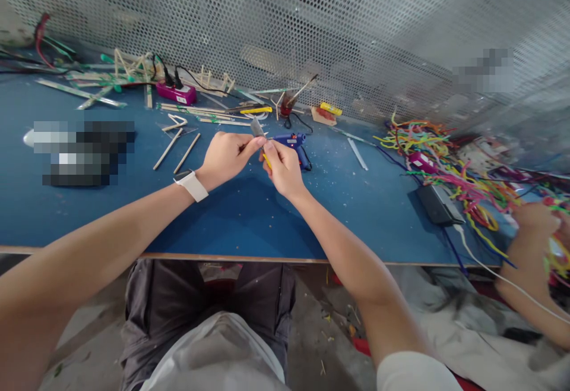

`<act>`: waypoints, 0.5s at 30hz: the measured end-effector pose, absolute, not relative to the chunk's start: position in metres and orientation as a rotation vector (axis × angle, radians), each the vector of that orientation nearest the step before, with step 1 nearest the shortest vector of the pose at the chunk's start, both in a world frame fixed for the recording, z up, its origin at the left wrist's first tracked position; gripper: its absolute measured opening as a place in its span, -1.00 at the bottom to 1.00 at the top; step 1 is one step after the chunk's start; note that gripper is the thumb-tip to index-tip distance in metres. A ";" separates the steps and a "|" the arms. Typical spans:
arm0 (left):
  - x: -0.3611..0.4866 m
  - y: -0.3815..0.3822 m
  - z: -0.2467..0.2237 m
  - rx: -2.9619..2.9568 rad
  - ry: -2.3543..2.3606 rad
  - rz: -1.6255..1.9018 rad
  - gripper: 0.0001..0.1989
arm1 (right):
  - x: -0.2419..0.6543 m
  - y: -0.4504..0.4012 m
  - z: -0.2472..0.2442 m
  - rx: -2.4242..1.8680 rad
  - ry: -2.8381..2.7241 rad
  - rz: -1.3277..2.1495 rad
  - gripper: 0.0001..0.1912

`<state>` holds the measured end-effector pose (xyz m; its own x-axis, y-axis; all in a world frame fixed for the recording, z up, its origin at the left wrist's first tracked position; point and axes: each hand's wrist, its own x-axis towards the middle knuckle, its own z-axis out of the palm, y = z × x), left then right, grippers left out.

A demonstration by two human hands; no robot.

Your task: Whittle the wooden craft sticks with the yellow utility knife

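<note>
Over the blue table, my right hand (285,168) is closed around a utility knife (266,161) with a yellow handle. Its wide grey blade points up and away from me. Beside it, my left hand (229,154) is closed in a pinch, thumb against the lower part of the blade. Whatever lies between the left fingers is too small and covered to name. A blue glue gun (291,140) lies just behind my right hand. Two thin wooden sticks (187,153) rest to the left of my left hand, near a small joined stick piece (174,122).
A purple power strip (176,92) with plugs stands behind, among stick frames (133,65). Another yellow cutter (256,110) lies at the back. On the right are tangled coloured pipe cleaners (418,135), a black adapter (439,205) and another person's hand (537,218). Perforated metal (285,16) backs the table.
</note>
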<state>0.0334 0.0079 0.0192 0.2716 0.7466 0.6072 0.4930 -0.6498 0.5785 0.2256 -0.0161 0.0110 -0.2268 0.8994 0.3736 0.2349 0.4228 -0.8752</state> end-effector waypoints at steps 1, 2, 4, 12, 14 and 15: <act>0.034 0.008 0.019 2.264 1.150 1.326 -0.12 | 0.225 -0.016 0.011 -0.989 -1.705 0.864 -0.22; 0.034 0.008 0.018 2.257 1.157 1.332 -0.12 | 0.224 -0.016 0.010 -0.984 -1.694 0.866 -0.22; 0.035 0.007 0.018 2.242 1.165 1.342 -0.12 | 0.223 -0.016 0.009 -0.983 -1.676 0.880 -0.21; 0.037 0.007 0.017 2.213 1.157 1.366 -0.15 | 0.221 -0.017 0.010 -1.014 -1.671 0.903 -0.19; 0.037 0.006 0.018 2.204 1.151 1.362 -0.14 | 0.221 -0.017 0.009 -1.002 -1.669 0.903 -0.20; 0.038 0.005 0.019 2.200 1.149 1.360 -0.14 | 0.221 -0.017 0.009 -0.996 -1.666 0.903 -0.20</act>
<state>0.0379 0.0052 0.0188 0.2274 0.7632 0.6048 0.4684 -0.6302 0.6192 0.2215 -0.0168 0.0094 -0.2067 0.9125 0.3531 0.2020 0.3929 -0.8971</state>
